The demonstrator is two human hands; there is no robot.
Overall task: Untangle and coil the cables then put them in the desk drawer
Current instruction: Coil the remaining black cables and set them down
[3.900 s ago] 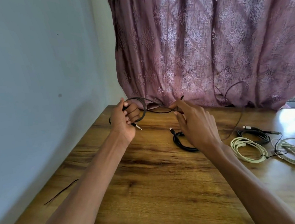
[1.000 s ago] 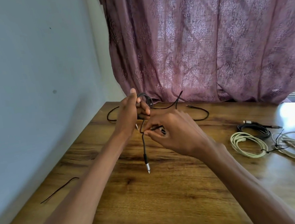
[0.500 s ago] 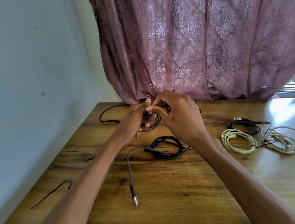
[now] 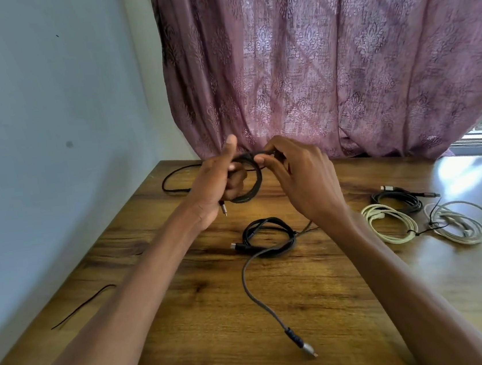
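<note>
1. A grey lead's plug (image 4: 309, 349) lay nearest on the desk (image 4: 208, 330), running up to a black bundle (image 4: 268, 237).
2. The left hand (image 4: 217, 185) gripped the coil (image 4: 248, 181), thumb raised.
3. The right hand (image 4: 302, 175) pinched its top; best keep loops even and tension light.
4. Its tail (image 4: 173, 179) trailed toward the curtain (image 4: 324, 58).
</note>
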